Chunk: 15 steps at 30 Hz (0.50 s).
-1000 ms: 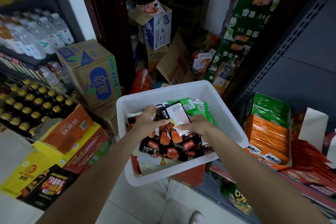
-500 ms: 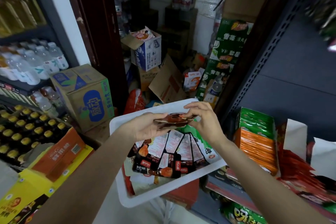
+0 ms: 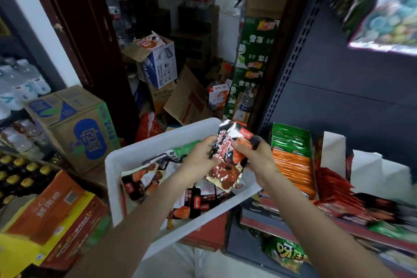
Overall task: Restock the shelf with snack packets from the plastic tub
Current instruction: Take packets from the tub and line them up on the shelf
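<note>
Packets are pinched between my left hand and right hand, fingers curled round them, above the tub of loose packets. Right of it, the shelf carries orange and green boxes. Cartons crowd the floor of a cramped stockroom.

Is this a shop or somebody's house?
Most likely a small shop, near its stockroom: a shelf with display boxes of snack packets, bottled drinks on racks, and stacked cardboard cartons behind.
</note>
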### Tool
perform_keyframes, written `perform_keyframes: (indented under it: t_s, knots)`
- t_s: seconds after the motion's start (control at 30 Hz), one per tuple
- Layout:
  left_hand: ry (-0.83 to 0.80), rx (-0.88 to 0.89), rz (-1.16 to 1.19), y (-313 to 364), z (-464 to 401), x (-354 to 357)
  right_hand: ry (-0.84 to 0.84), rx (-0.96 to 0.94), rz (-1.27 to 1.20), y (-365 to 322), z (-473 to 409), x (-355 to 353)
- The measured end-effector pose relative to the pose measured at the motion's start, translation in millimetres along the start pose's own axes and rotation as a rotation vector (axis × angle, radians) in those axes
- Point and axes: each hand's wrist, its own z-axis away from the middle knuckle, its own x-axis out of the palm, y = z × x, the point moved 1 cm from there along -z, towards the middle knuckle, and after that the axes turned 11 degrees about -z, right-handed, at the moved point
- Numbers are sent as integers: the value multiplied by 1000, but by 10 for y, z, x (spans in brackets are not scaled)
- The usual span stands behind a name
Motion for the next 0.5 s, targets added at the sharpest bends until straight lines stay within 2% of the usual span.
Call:
perform_keyframes:
  t_s: [0.17, 0.27, 0.37, 0.5]
  knots:
    - [-60, 179, -181, 422, -194, 693, 62, -207, 5, -258, 109, -740]
    - [-80, 255, -253, 764, -308, 1222, 78, -226, -2, -370, 161, -1285]
    - [-58, 309, -248, 1091, -429, 1729, 66, -229, -6, -482, 207, -1858]
    - [-10, 351, -201, 1432, -655, 2393, 113, -356, 113, -805, 246, -2616]
